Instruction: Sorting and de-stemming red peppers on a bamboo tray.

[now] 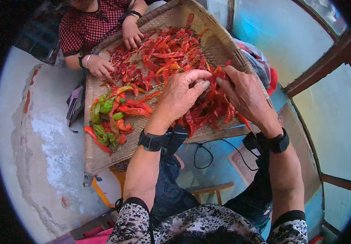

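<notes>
My left hand [178, 97] and my right hand [246, 91] meet above the near right part of a woven tray [143, 146]. Thumb and fingers of each are pinched around a red chili pepper [217, 76], whose ends are partly covered by my fingers. Directly under my hands lies a heap of wrinkled red chili peppers [214, 112]. Farther back, past my left hand, a wide pile of red peppers [169, 51] with dry stems spreads over the tray. To the left sits a smaller group of green and red peppers [108, 110], plumper than the others.
Across the tray, a person in a red-and-black patterned top [88, 30] has one hand [132, 34] and another hand [98, 66] at the peppers. A plastic bag [256, 57] lies beyond the tray's right edge. Framed glass panels [330, 105] stand at right; a black cable [203, 156] hangs below.
</notes>
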A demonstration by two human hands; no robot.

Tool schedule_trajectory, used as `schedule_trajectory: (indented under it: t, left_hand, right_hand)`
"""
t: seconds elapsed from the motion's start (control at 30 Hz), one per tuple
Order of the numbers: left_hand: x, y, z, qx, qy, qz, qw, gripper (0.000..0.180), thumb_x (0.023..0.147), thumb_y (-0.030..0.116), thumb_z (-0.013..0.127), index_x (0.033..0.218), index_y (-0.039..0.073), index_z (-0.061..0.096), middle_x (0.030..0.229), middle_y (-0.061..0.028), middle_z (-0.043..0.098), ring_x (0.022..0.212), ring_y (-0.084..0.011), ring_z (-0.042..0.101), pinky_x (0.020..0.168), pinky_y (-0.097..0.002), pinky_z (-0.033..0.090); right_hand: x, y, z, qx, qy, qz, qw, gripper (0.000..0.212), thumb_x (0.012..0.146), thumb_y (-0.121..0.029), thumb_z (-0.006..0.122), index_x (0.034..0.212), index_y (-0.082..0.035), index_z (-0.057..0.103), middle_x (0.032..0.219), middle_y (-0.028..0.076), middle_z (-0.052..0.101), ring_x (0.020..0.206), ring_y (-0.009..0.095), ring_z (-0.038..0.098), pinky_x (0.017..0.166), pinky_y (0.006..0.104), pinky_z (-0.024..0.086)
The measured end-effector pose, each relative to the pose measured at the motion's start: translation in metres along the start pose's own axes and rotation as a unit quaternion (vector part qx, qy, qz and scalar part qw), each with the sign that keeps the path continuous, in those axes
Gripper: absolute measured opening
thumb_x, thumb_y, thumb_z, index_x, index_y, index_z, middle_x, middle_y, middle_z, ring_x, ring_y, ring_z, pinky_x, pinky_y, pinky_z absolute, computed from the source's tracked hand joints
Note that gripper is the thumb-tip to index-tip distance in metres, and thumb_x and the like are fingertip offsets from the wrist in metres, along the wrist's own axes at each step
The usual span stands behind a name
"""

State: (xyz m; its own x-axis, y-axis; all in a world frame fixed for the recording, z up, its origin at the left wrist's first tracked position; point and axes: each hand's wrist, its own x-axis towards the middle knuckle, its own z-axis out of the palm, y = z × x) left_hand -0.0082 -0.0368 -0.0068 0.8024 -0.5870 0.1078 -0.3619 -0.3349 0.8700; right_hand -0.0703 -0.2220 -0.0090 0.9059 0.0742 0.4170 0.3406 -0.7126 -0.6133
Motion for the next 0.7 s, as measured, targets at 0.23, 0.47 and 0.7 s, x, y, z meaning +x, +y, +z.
schedule_trajectory:
  t: [0.23,0.47,0.7]
  left_hand:
    - [0.003,0.003,-0.013,-0.145,-0.009,-0.071,0.987,0.024,0.095,0.02,0.057,0.111,0.004,0.064,0.086,0.0026,0.063,0.07,-0.0044,0.053,0.062,-0.0183,0.042]
    - [0.003,-0.009,-0.014,-0.102,-0.047,-0.076,0.991,0.021,0.09,0.016,0.063,0.105,0.001,0.065,0.077,0.0017,0.063,0.065,-0.0053,0.055,0.059,-0.022,0.046]
    - [0.028,-0.064,-0.061,0.189,0.197,-0.088,0.958,0.065,0.085,0.027,0.065,0.139,0.001,0.039,0.132,-0.0229,0.052,0.115,-0.0316,0.056,0.093,-0.0385,0.047]
  right_hand:
    - [-0.001,-0.002,0.005,0.005,-0.033,0.012,0.999,0.02,0.09,-0.019,0.059,0.083,-0.002,0.052,0.068,0.023,0.059,0.069,0.042,0.061,0.059,0.049,0.047]
    - [-0.003,-0.001,0.009,-0.03,-0.075,0.042,0.996,0.014,0.089,-0.016,0.06,0.092,-0.003,0.055,0.075,0.021,0.061,0.074,0.04,0.062,0.064,0.0476,0.049]
    - [0.001,0.003,0.006,-0.001,0.008,0.004,1.0,0.025,0.086,-0.011,0.061,0.109,-0.003,0.056,0.093,0.019,0.06,0.087,0.038,0.06,0.075,0.0449,0.048]
